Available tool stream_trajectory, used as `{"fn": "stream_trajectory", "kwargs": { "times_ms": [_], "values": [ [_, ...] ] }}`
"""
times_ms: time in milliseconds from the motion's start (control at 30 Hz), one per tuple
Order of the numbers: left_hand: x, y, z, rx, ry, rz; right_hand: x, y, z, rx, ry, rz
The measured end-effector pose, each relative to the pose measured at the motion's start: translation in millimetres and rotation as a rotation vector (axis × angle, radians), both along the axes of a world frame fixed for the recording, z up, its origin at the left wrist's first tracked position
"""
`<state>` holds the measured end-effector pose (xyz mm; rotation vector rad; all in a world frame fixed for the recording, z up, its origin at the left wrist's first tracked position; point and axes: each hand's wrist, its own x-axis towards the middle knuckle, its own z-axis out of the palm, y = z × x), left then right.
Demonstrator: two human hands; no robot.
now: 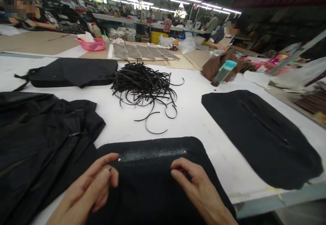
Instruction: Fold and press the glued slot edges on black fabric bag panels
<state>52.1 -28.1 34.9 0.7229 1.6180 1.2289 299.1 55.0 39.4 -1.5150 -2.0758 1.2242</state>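
A black fabric panel [150,191] with rounded corners lies flat before me, with a shiny, greyish band [152,153] across its upper part. Small white marks sit at both ends of that band. Over the panel's left side is my left hand [94,180], its index finger stretched towards the band's left end and its other fingers curled; I see nothing held in it. Just below the band's right end, my right hand [193,180] has thumb and forefinger drawn together in a pinch. Whether anything is between those fingertips cannot be made out.
A heap of black strips [142,82] lies beyond the panel. Crumpled black fabric [46,143] covers the left, behind it a stack of black pieces [71,72]. Another black panel [262,136] lies right, near a teal-capped bottle [225,71] and a pink basket [90,44]. People work farther off.
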Motion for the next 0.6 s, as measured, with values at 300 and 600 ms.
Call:
{"fn": "stream_trajectory", "kwargs": {
  "times_ms": [300,600],
  "values": [
    [46,34,11.1,0.096,-0.564,0.113,-78,-32,-19.9,-0.459,0.42,0.145],
    [15,30,-13.3,-0.039,-0.053,-0.176,-51,-7,-25.0,-0.215,0.052,0.143]
  ]
}}
